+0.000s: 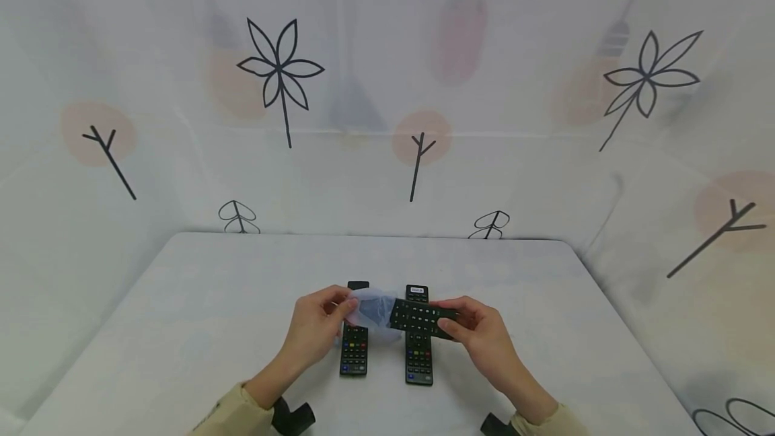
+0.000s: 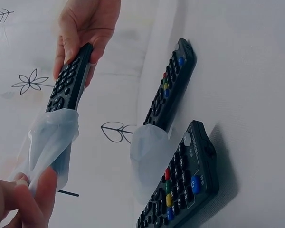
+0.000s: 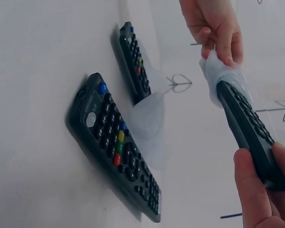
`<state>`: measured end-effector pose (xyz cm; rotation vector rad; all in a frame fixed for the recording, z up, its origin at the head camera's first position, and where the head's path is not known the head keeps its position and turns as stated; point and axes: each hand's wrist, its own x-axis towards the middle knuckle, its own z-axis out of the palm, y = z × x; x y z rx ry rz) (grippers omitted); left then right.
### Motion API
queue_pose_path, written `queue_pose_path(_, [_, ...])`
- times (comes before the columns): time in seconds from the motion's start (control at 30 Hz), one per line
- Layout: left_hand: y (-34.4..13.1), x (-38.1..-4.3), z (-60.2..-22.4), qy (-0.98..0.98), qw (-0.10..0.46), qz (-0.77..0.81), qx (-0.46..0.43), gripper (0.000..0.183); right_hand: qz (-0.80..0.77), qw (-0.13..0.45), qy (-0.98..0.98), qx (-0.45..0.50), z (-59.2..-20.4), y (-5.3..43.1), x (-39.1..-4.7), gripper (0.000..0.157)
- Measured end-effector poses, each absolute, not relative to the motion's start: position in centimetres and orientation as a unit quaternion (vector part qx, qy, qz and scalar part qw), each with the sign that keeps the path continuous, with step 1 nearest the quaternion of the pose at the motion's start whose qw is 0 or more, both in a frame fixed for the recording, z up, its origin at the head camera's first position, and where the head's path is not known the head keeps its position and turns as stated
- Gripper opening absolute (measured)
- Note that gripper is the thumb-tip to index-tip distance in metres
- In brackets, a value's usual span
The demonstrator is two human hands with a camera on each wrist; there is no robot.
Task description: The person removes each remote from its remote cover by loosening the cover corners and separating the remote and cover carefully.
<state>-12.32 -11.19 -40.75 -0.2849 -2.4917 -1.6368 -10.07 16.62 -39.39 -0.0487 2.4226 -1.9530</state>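
Over the table, my right hand grips one end of a black remote control, thumb on its button face. A thin, translucent plastic bag covers the remote's other end. My left hand pinches the gathered plastic beyond that end. In the left wrist view the remote slants down from the right hand into the bag. Below lie two more black remotes, a left one and a right one, both partly hidden by the hands, bag and held remote.
More translucent plastic shows between the two lying remotes. The white table has a rounded far edge, with a patterned cloth wall behind it. Black wrist mounts show near both sleeves.
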Motion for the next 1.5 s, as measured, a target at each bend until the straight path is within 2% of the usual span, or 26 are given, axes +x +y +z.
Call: queue_pose_path(1.5, [-12.3, -12.7, -40.8, -0.84, 0.075, -0.529, -0.09, 0.006, -0.615, 0.01, 0.788, -0.026, -39.3, 17.1, -9.9, 0.03])
